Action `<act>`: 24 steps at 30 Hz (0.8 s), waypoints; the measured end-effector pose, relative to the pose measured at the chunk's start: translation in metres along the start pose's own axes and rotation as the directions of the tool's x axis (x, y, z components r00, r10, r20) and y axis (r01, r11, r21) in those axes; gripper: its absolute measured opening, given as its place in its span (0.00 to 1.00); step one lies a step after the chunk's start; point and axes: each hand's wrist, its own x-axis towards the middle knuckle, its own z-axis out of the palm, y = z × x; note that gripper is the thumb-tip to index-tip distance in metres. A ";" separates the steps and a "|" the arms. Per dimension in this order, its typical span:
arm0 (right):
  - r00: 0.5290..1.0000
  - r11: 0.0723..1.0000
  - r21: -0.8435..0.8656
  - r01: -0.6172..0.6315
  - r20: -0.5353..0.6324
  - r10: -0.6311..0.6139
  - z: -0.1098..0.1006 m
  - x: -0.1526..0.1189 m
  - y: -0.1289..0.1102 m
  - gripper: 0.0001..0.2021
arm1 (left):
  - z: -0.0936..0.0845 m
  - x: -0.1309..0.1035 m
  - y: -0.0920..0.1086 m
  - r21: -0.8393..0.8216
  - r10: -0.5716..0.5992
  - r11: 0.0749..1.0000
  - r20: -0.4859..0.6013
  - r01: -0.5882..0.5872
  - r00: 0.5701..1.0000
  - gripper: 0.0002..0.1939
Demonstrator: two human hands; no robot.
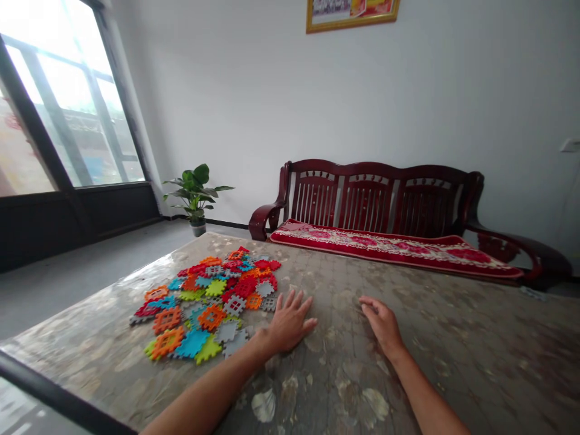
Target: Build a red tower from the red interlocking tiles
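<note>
My left hand [290,323] lies palm down with its fingers spread on the table, holding nothing. It is at the right edge of a loose pile of notched plastic puzzle tiles [211,317] in red, orange, blue, green and grey. A grey tile [268,303] lies close to its fingertips. Farther right, my right hand [381,323] is loosely curled over the table, thumb and forefinger close together, and no object shows in it. It is well apart from the tiles. Some tiles overlap and partly hide others.
A patterned, glossy cover lies on the table [335,368]. Beyond its far edge stands a dark red wooden bench [367,199] with a red floral mat [385,244]. A potted plant [194,190] is on the floor by the window [99,121]. A dark bar [58,393] crosses the lower left.
</note>
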 end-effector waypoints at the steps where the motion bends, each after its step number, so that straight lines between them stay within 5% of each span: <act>1: 1.000 1.000 0.004 -0.004 0.002 0.004 0.000 -0.001 0.000 0.20 | 0.002 -0.003 0.003 -0.015 0.036 0.999 0.008 -0.035 0.999 0.33; 11: 0.980 0.873 -0.454 0.181 0.162 -0.119 -0.031 -0.020 0.015 0.19 | -0.003 -0.003 -0.039 0.032 0.068 0.997 -0.003 -0.068 0.998 0.31; 18: 0.998 0.581 -0.813 0.038 0.058 0.016 -0.043 -0.037 0.001 0.22 | -0.003 -0.001 -0.038 0.011 0.022 1.000 -0.025 -0.022 0.999 0.30; 24: 0.997 0.499 -0.866 0.027 0.057 0.045 -0.036 -0.038 -0.013 0.22 | -0.007 0.001 -0.038 -0.026 0.018 0.999 -0.057 -0.020 0.998 0.27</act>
